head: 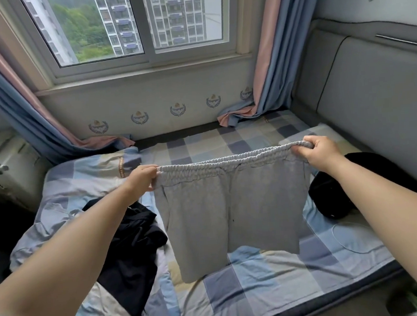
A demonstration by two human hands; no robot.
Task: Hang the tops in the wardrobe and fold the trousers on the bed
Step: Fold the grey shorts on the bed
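Observation:
A pair of grey shorts (229,211) with an elastic waistband hangs spread out above the bed (262,285). My left hand (143,179) grips the waistband's left end and my right hand (323,155) grips its right end, so the band is stretched between them. The two legs hang down, the left one reaching lower, near the checked sheet. A crumpled black garment (132,251) lies on the bed to the left of the shorts. Another black garment (335,192) lies on the right, partly hidden behind the shorts and my right forearm.
A rumpled checked duvet (79,173) covers the bed's left part. The padded grey headboard (373,110) runs along the right. A window with blue and pink curtains (269,83) is ahead. A pale suitcase-like object (6,168) stands at the left.

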